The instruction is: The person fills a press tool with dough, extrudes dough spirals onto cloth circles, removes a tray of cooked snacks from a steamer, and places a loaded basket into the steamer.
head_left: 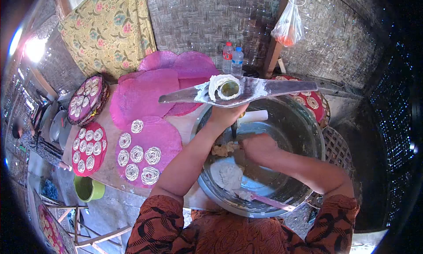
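Observation:
My left hand (pixel 229 115) grips a long wooden press (pixel 282 87) from below, its fingers partly hidden behind it. The press lies across the top of a large metal basin (pixel 319 139); a round metal-lined hole in it is ringed with white dough (pixel 214 87). Inside the basin my right hand (pixel 260 148), slightly blurred, is closed beside a brownish lump of dough (pixel 224 149). What its fingers hold is hard to see. Nearer me are a mound of white dough (pixel 227 175) and a pale flat paddle (pixel 273 202). A white cylinder (pixel 254 116) shows below the press.
Pink round sheets (pixel 145 95) and mats with coiled noodle nests (pixel 136 154) cover the table at left. Two bottles (pixel 237 60) stand behind the basin. A plastic bag (pixel 288 27) hangs at upper right. A green bucket (pixel 88 188) and another person (pixel 42 143) are at left.

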Available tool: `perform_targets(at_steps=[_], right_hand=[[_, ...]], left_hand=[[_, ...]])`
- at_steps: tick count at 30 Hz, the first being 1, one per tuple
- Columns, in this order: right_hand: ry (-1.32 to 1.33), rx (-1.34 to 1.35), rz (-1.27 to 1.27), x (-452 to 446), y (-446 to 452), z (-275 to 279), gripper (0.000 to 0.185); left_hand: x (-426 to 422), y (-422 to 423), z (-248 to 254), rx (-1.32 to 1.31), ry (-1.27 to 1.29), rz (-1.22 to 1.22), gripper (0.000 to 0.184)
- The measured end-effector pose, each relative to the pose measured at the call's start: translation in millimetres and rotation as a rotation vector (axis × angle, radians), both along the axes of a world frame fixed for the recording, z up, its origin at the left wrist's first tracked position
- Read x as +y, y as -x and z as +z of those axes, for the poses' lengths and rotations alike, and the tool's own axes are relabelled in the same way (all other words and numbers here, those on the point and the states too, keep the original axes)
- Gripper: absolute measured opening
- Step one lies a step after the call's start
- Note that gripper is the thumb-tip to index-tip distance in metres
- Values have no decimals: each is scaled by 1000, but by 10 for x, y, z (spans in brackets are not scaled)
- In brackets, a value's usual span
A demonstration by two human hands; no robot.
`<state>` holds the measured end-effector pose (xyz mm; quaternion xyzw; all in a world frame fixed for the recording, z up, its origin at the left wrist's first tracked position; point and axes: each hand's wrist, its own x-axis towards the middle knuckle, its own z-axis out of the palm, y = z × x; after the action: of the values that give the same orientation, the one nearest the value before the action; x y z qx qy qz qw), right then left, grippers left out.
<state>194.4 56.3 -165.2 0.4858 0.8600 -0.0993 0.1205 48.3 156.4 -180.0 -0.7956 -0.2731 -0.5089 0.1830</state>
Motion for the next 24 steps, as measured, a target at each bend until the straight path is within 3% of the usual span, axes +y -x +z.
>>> perform_targets(at_steps=[2,7,10,14,18,24], right_hand=[[-29,-24,28,-32,-47,-136,22],[75,76,-48,-112,-252,310,24],[101,65,-75,-77,-486,243,24],[41,-89,-69,7,-531,66,25],[37,-24,47,205,-482,-326,26],[163,-2,185,103,-453,-181,28]], left_hand=[[-15,1,-2,-60,87,-64,27],[-94,-32,104,-120,245,-86,25],[-21,-11,74,-49,40,4,24],[-6,-15,25,-155,210,-103,25],[22,-21,7,-40,40,28,27],[-27,-35,70,-64,167,17,29]])
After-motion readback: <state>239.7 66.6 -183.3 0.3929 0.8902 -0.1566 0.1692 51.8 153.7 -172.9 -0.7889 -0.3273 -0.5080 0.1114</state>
